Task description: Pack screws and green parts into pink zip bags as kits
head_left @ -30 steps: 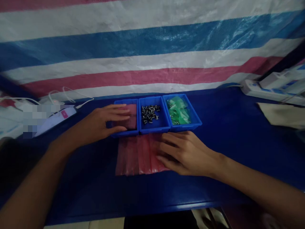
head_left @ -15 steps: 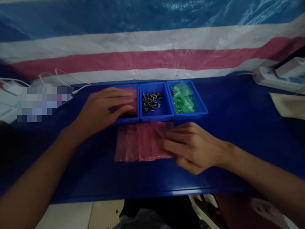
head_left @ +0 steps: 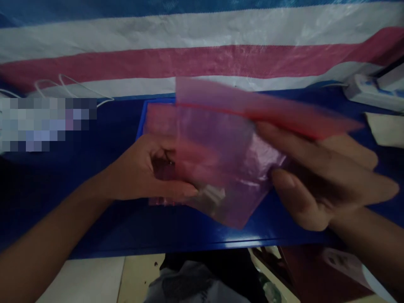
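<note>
A translucent pink zip bag (head_left: 217, 130) is raised up close in front of me, tilted, with a red zip line near its top. My left hand (head_left: 135, 168) pinches its lower left side, thumb in front and fingers behind. At the bag's right side is my right hand (head_left: 334, 181), blurred, closed on the plastic between thumb and fingers. Under my left hand the edges of other pink bags (head_left: 159, 201) show on the table. Behind it, pink bags (head_left: 159, 118) lie in a blue bin (head_left: 142, 120). The raised bag and right hand hide the other two bins.
White cables (head_left: 83, 88) lie at the back left beside a pixelated patch. A white power strip (head_left: 368, 92) and a beige sheet (head_left: 386, 128) are at the right on the blue table (head_left: 120, 227). A striped tarp (head_left: 202, 31) hangs behind.
A pink bag has been lifted from the row on the table toward me. My left hand has left the bin and moved down and right onto that bag. My right hand has risen and moved right.
</note>
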{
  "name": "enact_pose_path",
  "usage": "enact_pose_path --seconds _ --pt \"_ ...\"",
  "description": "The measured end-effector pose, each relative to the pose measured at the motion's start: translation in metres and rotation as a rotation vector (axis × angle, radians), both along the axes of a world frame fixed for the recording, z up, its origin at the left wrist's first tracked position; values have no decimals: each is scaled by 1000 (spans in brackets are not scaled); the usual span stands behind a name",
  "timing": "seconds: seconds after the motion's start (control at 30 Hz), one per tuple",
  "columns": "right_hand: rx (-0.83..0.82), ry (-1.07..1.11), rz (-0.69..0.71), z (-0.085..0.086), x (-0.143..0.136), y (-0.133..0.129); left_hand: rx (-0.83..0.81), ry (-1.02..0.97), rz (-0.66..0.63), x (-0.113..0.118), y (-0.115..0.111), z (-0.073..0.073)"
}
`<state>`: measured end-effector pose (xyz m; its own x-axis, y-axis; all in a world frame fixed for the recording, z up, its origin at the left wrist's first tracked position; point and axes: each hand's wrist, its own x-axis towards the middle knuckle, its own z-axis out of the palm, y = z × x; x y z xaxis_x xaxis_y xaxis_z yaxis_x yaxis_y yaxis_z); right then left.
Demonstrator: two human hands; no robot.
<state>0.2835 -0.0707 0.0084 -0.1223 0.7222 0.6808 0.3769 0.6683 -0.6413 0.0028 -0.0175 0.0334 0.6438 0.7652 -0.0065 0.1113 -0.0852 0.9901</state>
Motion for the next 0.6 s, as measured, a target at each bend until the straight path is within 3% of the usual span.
enact_pose_path --seconds 0.1,0.2,0.33,0.4,0.5,0.6 --pt "131 111 -129 3 -12 4 -29 -60 73 -5 10 2" --pt "-21 269 -152 4 -20 9 -37 -254 313 -5 20 4" --pt "-348 506 144 2 -21 20 -62 -375 433 -2 26 5" --pt "-463 558 261 0 -18 25 -111 -354 424 -5 26 5" --pt "-513 599 314 -3 -15 30 -177 -303 365 -11 25 4" --pt "-488 597 344 -3 -13 29 -120 -279 387 -14 25 3"
